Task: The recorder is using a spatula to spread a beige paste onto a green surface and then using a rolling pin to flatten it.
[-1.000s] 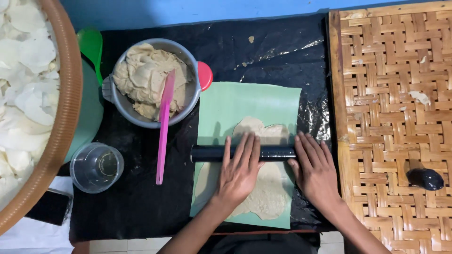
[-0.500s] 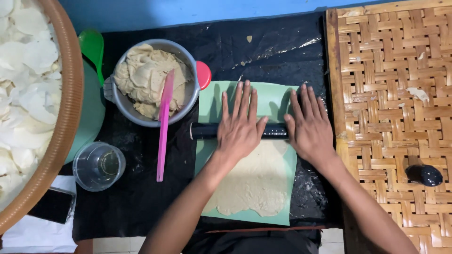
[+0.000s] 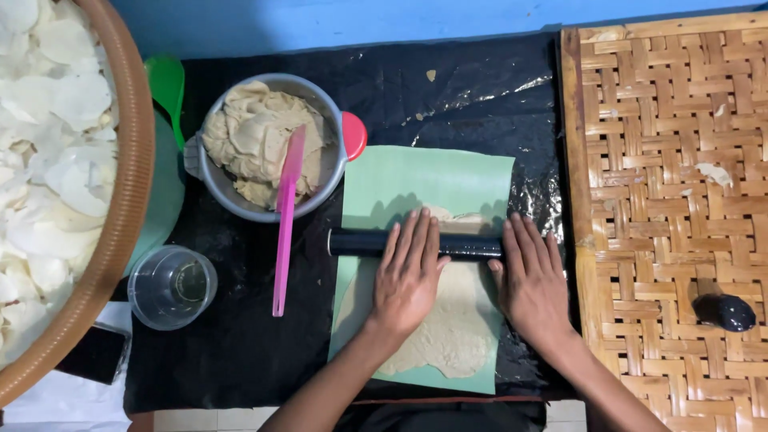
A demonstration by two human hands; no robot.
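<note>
A black rolling pin [image 3: 360,242] lies across a flattened sheet of pale dough [image 3: 448,340] on a green mat [image 3: 432,180]. My left hand [image 3: 410,276] rests flat on the pin's middle, fingers spread and pointing away from me. My right hand [image 3: 532,280] lies flat on the pin's right end, palm down. Neither hand grips anything. The dough reaches from under the pin to the mat's near edge.
A grey pot of dough [image 3: 264,144] with a pink spatula [image 3: 286,224] stands to the left, a clear cup [image 3: 172,286] nearer me. A woven basket of white chips [image 3: 132,200] sits far left. A bamboo tray [image 3: 664,160] with a small black object [image 3: 724,312] is at the right.
Both hands rolled the pin away from me to the mat's far part, then drew it back toward the middle of the dough.
</note>
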